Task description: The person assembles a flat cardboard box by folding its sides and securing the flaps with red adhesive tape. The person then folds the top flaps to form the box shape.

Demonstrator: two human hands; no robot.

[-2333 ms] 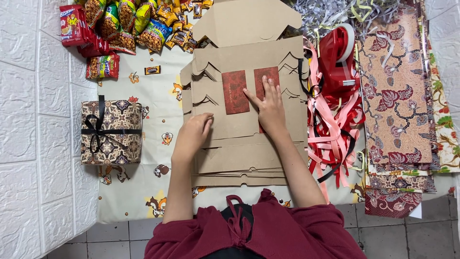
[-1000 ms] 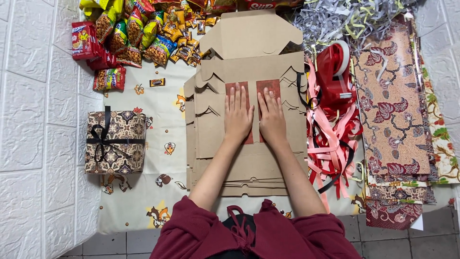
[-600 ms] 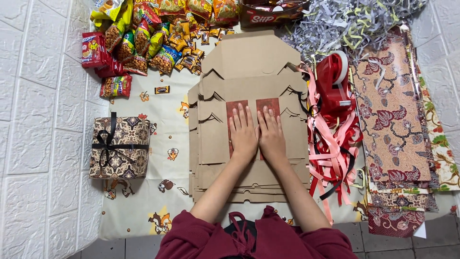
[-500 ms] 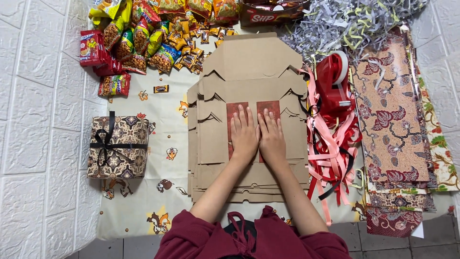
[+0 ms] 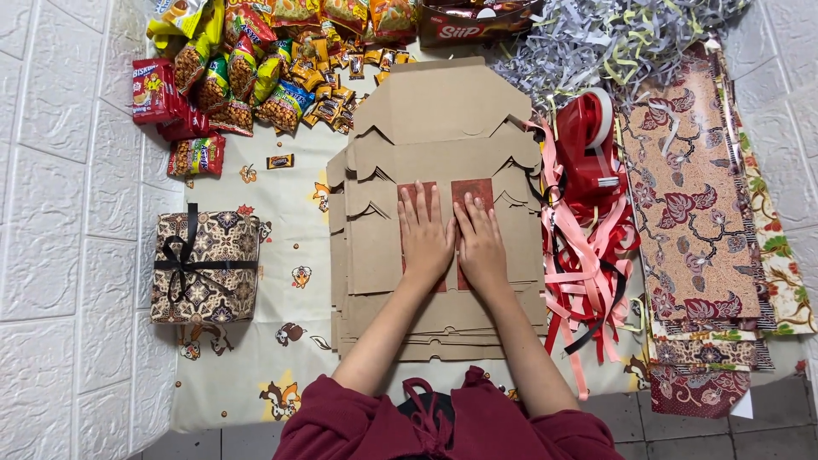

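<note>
Seen from above, a person in a dark red top kneels over a stack of flat brown cardboard box blanks with scalloped flaps (image 5: pixel 443 153). Both hands lie palm down and side by side on the top blank, fingers straight and held close together, nothing pinched or gripped. The left hand (image 5: pixel 425 238) and right hand (image 5: pixel 482 243) touch along their inner edges and cover most of two dark red rectangular patches (image 5: pixel 474 189) on the cardboard, whose upper ends show just beyond the fingertips.

A couple of seconds ago the hands were apart, the left lower on the stack and the right pointing at the patches. A second ago they had come together over the patches, and they have stayed pressed there since, with only the view shifting slightly. This reads as flattening or smoothing the patches onto the blank.

Well to the left of the hands sits a square gift box wrapped in brown patterned paper with a black ribbon bow (image 5: pixel 206 266). Beyond the fingertips, to the left, lies a pile of brightly coloured snack packets (image 5: pixel 247 77). Just right of the right hand is a red tape dispenser (image 5: pixel 590 145) above a tangle of pink and red ribbon strips (image 5: pixel 588 273), then sheets of floral patterned wrapping paper (image 5: pixel 694 213). Shredded grey and yellow paper (image 5: pixel 613 38) lies beyond. Everything rests on a cream printed cloth (image 5: pixel 281 230) on the floor.
</note>
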